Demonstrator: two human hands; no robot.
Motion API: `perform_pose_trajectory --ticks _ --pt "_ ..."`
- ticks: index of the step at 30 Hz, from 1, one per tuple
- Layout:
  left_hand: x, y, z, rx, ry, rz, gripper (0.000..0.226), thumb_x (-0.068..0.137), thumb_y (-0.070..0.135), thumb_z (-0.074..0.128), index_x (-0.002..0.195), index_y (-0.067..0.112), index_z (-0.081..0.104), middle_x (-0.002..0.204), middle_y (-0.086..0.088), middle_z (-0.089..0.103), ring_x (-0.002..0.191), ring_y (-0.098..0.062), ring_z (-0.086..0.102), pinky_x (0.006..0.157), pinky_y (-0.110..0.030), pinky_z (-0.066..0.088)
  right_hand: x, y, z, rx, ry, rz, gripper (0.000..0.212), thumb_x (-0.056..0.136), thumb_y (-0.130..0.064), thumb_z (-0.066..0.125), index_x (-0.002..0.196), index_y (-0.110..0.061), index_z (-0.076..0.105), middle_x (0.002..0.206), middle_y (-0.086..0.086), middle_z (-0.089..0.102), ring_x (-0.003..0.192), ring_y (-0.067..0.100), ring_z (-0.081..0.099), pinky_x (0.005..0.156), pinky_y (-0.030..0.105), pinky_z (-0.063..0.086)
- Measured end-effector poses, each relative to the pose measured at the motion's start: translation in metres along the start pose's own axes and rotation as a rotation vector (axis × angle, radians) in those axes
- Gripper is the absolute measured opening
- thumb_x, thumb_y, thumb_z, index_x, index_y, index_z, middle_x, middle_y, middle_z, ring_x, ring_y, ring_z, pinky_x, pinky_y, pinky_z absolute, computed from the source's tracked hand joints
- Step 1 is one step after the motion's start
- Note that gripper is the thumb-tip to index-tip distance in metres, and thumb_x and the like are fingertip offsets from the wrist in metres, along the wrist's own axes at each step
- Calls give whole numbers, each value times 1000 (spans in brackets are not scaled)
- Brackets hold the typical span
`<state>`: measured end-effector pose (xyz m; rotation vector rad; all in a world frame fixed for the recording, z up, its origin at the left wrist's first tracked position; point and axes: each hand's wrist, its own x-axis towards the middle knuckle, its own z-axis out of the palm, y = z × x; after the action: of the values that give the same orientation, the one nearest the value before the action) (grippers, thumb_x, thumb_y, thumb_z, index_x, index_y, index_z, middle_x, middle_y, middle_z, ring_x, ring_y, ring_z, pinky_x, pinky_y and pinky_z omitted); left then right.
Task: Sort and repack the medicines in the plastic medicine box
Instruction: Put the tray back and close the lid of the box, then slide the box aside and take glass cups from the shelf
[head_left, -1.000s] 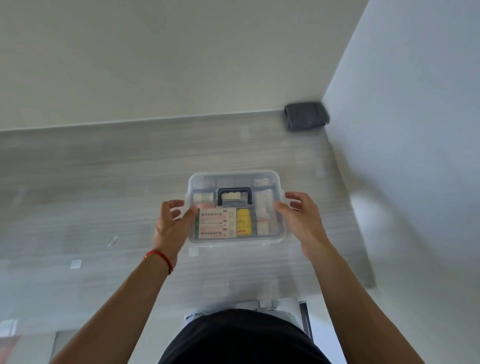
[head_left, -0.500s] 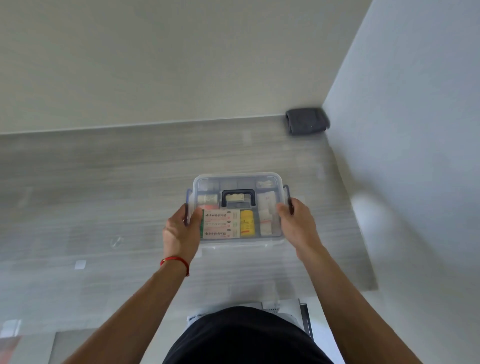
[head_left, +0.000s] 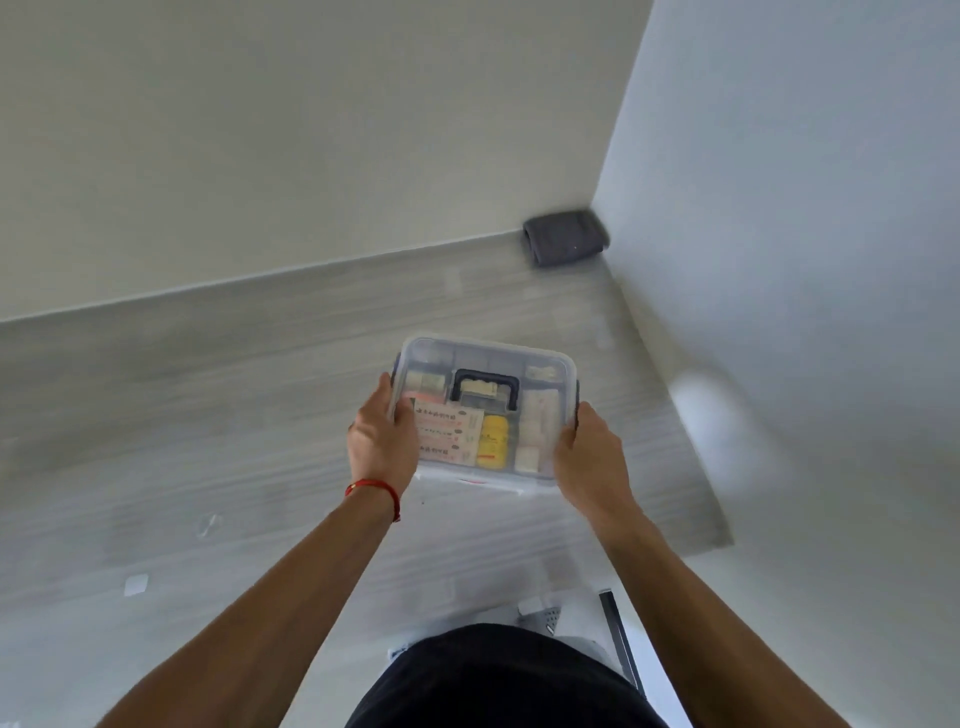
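Box (head_left: 540, 358): lid on, now skewed on counter (head_left: 208, 395) | left hand (head_left: 382, 441): still clamps left side | right hand (head_left: 589, 460): still clamps right side

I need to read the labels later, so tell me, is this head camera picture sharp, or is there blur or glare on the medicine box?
Head view: the medicine box is softly blurred, so print on the cartons inside is unreadable; its clear lid hazes the contents; wide-angle distortion bends the counter edge; a pale light patch sits on the right wall.
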<state>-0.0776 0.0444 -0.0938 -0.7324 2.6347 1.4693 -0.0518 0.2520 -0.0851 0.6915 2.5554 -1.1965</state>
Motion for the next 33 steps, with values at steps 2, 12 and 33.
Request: perform_pose_trajectory --ticks 2,12,33 --pt "15 18 15 -20 -101 21 47 100 24 46 146 29 49 117 4 66 93 -20 65 66 -16 46 -4 17 -12 104 27 87 19 104 -21 42 112 -14 57 99 4 65 82 17 63 65 31 54" --pt "60 104 122 -204 -661 -13 47 87 1 69 132 11 63 121 -7 69 90 -17 71 77 -24 57 -32 78 -66 625 166 358 12 96 -12 64 107 -18 66 101 1 74 93 20 74 88 41 63" --pt "23 152 159 -279 -638 6 34 89 1 56 115 16 70 103 -1 67 88 -14 66 62 -17 49 -65 106 -94 830 222 430 49 98 -15 61 145 -12 48 125 7 64 102 25 72 99 48 58"
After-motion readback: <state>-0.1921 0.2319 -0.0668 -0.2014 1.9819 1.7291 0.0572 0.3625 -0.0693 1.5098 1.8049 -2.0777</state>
